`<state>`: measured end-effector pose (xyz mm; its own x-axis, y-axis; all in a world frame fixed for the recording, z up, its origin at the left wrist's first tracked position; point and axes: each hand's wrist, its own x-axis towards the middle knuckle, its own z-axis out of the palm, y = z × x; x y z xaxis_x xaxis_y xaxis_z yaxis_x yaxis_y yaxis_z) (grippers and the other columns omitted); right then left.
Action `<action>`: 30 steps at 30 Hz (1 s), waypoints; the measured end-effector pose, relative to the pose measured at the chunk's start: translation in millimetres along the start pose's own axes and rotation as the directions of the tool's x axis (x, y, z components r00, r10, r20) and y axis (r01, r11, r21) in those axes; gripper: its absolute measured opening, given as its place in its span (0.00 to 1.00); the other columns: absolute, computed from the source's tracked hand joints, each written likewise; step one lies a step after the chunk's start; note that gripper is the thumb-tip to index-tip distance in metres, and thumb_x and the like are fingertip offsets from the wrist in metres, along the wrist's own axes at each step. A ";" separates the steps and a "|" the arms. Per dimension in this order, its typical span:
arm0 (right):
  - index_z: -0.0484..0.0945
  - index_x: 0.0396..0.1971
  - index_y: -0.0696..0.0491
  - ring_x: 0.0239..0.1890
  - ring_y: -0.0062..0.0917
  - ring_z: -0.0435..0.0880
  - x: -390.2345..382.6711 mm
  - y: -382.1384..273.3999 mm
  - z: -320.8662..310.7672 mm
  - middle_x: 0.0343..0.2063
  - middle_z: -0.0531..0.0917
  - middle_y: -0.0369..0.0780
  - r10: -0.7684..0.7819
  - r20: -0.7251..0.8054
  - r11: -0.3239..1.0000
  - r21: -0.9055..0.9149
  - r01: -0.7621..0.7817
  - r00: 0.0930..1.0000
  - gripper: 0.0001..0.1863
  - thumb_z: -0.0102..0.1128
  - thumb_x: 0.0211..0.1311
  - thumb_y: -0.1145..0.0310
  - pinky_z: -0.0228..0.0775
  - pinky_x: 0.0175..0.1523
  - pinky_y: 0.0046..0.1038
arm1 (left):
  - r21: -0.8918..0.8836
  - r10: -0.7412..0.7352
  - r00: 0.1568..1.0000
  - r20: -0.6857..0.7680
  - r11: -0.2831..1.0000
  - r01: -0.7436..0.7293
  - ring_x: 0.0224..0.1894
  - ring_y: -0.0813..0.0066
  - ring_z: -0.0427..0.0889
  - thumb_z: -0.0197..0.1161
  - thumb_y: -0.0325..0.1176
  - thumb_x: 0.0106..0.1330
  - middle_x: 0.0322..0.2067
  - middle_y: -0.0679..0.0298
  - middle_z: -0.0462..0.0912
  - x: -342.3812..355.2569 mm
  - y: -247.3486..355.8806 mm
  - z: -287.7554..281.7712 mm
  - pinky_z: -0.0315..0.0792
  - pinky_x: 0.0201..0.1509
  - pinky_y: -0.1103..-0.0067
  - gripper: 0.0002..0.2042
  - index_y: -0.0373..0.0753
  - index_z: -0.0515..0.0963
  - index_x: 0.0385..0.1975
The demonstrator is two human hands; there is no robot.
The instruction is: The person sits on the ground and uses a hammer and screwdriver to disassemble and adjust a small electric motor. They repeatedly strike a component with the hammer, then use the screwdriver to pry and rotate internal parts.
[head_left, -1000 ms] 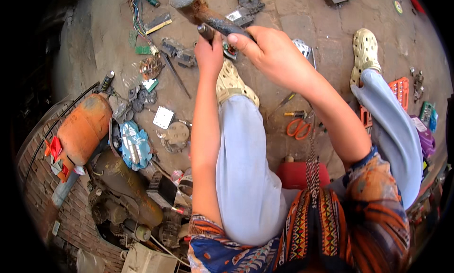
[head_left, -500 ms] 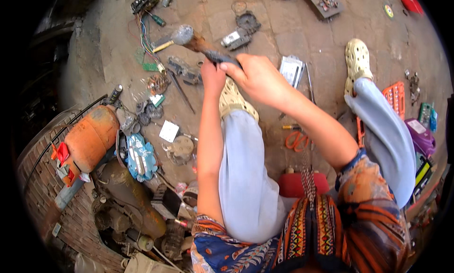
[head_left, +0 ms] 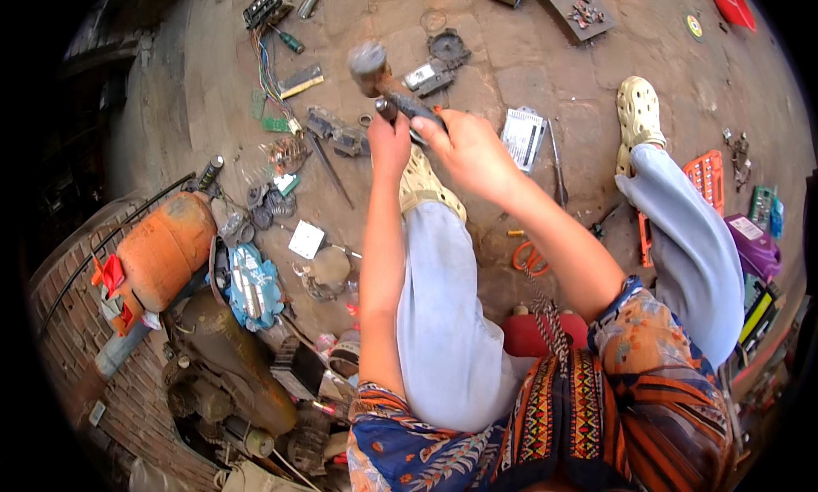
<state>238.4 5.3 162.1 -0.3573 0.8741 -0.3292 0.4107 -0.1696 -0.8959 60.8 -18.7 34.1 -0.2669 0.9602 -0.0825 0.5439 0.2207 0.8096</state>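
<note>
My right hand [head_left: 473, 149] is wrapped round the handle of a hammer [head_left: 369, 69]. The hammer's grey metal head is slightly blurred and hangs just beyond my left fist. My left hand [head_left: 389, 147] is closed round a dark metal rod, perhaps a chisel or punch [head_left: 386, 109], whose blunt top sticks up beside the hammer handle. The rod's lower end is hidden by my hand. Close to the left fist lies a dark greasy metal part [head_left: 339, 134] on the ground. My cream clog [head_left: 423, 181] rests right beneath my hands.
Beyond the hammer lies a dark motor-like part [head_left: 430, 74]. To the left are coloured wires [head_left: 268, 74], a screwdriver [head_left: 288, 39] and an orange gas cylinder [head_left: 166, 252]. Orange-handled scissors [head_left: 530, 257], a white labelled plate [head_left: 523, 138] and an orange tool tray [head_left: 705, 181] lie to the right.
The hammer head has moved to the right, nearer my left fist, and its handle has swung to a steeper angle. The top of the rod in my left hand now shows.
</note>
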 end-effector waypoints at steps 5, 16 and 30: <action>0.72 0.22 0.64 0.26 0.50 0.79 -15.9 -56.5 -27.6 0.18 0.77 0.54 -0.090 0.005 0.994 0.055 0.090 0.996 0.28 0.52 0.65 0.50 0.69 0.32 0.42 | -0.120 -0.137 0.990 0.021 0.983 0.138 0.34 0.65 0.81 0.57 0.32 0.64 0.30 0.54 0.83 -2.6 -9.3 -4.5 0.72 0.40 0.71 0.10 0.31 0.76 0.38; 0.71 0.29 0.63 0.27 0.53 0.77 -39.2 -11.0 21.0 0.19 0.76 0.55 0.059 -0.028 0.998 -0.025 -0.060 0.998 0.21 0.55 0.65 0.55 0.67 0.30 0.44 | -0.107 -0.171 0.983 -0.072 0.981 0.163 0.33 0.76 0.76 0.58 0.32 0.65 0.30 0.59 0.78 1.4 -7.4 -4.5 0.69 0.35 0.75 0.09 0.32 0.74 0.35; 0.68 0.38 0.62 0.27 0.50 0.81 -50.3 -17.5 43.8 0.21 0.79 0.54 0.108 -0.001 0.994 0.019 -0.108 0.994 0.23 0.57 0.61 0.54 0.73 0.32 0.46 | -0.020 0.013 0.996 -0.083 1.000 -0.015 0.31 0.72 0.77 0.55 0.31 0.67 0.27 0.60 0.80 -8.5 -11.7 11.8 0.72 0.39 0.75 0.07 0.33 0.75 0.32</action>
<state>212.4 -55.6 181.3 -0.3101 0.8512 -0.4234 0.4311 -0.2710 -0.8606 66.1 -27.5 18.4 -0.3248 0.9455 -0.0229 0.5316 0.2025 0.8224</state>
